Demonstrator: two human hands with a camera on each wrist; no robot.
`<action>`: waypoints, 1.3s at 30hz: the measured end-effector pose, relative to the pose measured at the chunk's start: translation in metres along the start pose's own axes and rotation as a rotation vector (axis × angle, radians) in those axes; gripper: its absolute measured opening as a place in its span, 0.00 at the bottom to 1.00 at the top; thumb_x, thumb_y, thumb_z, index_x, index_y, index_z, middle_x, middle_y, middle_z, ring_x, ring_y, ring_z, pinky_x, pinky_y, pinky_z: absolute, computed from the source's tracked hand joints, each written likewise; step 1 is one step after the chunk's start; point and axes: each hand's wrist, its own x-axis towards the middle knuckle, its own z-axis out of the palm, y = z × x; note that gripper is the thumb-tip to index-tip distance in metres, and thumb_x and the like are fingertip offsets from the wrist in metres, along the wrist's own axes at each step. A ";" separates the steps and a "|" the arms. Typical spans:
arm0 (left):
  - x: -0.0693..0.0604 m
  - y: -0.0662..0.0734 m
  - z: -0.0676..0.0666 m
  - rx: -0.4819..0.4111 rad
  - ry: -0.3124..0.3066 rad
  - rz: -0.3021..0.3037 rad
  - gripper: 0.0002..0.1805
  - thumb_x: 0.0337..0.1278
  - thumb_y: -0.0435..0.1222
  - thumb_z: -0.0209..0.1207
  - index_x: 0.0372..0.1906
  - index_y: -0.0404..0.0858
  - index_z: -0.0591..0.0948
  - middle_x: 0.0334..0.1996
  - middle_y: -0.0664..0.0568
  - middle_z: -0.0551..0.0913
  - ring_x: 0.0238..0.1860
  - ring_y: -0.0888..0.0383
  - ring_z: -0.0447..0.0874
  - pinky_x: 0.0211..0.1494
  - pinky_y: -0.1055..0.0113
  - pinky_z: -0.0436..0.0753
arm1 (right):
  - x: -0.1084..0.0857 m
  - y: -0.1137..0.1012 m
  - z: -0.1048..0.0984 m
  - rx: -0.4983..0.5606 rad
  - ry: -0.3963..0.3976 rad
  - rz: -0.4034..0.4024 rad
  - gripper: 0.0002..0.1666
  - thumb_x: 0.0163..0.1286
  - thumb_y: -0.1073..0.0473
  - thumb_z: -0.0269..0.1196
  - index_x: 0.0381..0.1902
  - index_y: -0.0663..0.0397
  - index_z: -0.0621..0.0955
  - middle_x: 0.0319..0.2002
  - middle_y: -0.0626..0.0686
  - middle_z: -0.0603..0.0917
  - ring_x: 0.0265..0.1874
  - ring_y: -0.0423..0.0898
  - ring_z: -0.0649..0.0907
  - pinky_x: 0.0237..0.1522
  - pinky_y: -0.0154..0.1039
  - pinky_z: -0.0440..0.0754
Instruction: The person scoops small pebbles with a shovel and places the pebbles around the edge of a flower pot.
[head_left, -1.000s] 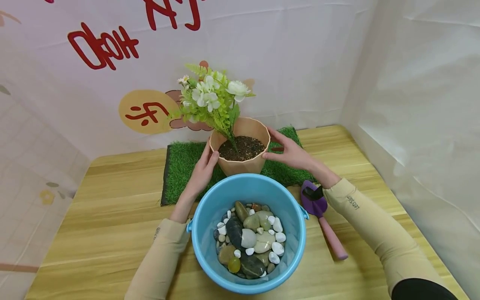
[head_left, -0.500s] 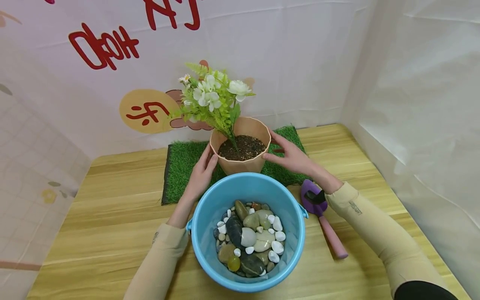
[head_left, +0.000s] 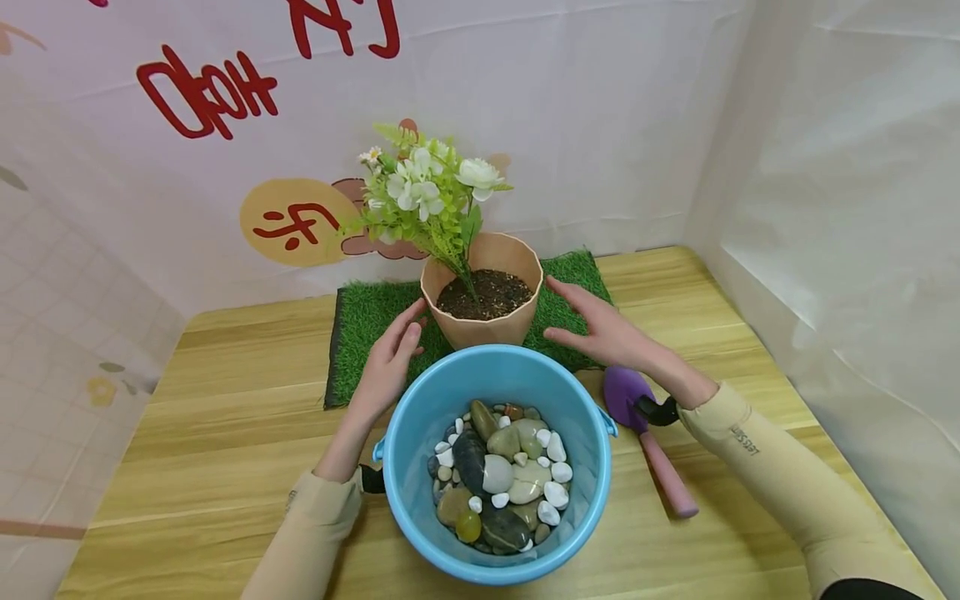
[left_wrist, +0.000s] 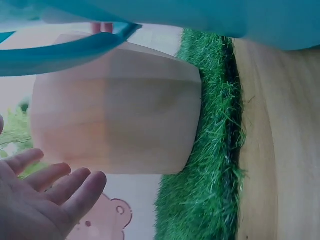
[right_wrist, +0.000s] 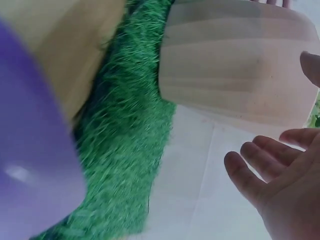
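With fingers spread and its grip wide, the left hand (head_left: 386, 364) sits just beside the faceted flowerpot (head_left: 483, 332) at eight o'clock; contact is hard to tell. The right hand (head_left: 606, 327), equally wide, stands apart from the pot between three and four o'clock. The pot rests upright on the artificial-grass mat (head_left: 369, 333), its white flowers (head_left: 422, 198) leaning toward eleven. At six o'clock a blue bucket (head_left: 491, 375) holds stones (head_left: 498, 475); at four, a purple trowel (head_left: 624, 392) lies on the bench (head_left: 240, 367).
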 end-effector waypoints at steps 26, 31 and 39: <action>-0.083 0.002 -0.023 0.028 -0.129 0.266 0.28 0.81 0.29 0.46 0.80 0.38 0.67 0.74 0.34 0.75 0.72 0.75 0.72 0.67 0.76 0.81 | -0.130 0.021 -0.002 -0.397 -0.067 0.052 0.54 0.67 0.40 0.73 0.79 0.66 0.66 0.75 0.71 0.71 0.70 0.70 0.76 0.68 0.68 0.79; -0.086 0.003 -0.021 -0.019 -0.130 0.309 0.26 0.84 0.34 0.42 0.80 0.36 0.67 0.72 0.29 0.74 0.71 0.73 0.74 0.70 0.77 0.78 | -0.143 0.016 0.002 -0.419 -0.098 0.135 0.57 0.66 0.37 0.72 0.79 0.65 0.65 0.75 0.71 0.71 0.71 0.71 0.75 0.66 0.69 0.79; -0.089 0.009 -0.018 -0.031 -0.129 0.316 0.28 0.85 0.38 0.40 0.80 0.36 0.65 0.72 0.33 0.76 0.71 0.71 0.76 0.70 0.75 0.79 | -0.160 0.010 0.006 -0.457 -0.119 0.215 0.63 0.61 0.32 0.74 0.78 0.70 0.65 0.74 0.74 0.71 0.69 0.74 0.75 0.61 0.70 0.82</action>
